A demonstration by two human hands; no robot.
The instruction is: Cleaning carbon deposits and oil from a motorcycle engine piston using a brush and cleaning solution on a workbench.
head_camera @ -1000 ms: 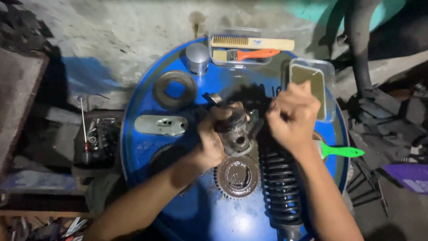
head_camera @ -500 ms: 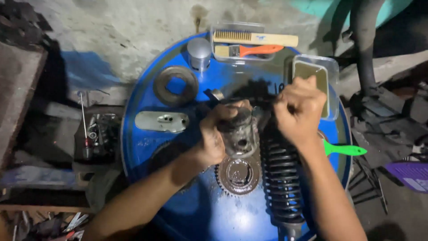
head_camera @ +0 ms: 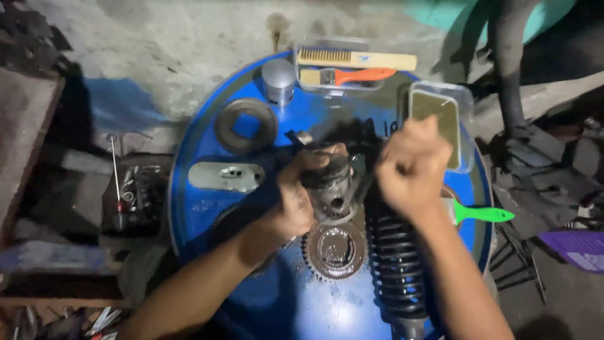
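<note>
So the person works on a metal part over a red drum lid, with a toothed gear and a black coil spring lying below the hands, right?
Not quite: the drum lid is blue, not red, as the head view shows. The rest holds: both hands work on the metal part, with the toothed gear and black coil spring lying below them.

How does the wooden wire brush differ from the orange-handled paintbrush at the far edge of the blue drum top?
The wooden wire brush is longer, with a pale bare-wood body; the orange-handled paintbrush is shorter, with an orange handle. The wire brush's bristles run along its side; the paintbrush's sit at its left end. Both lie flat, side by side, away from both hands.
</note>
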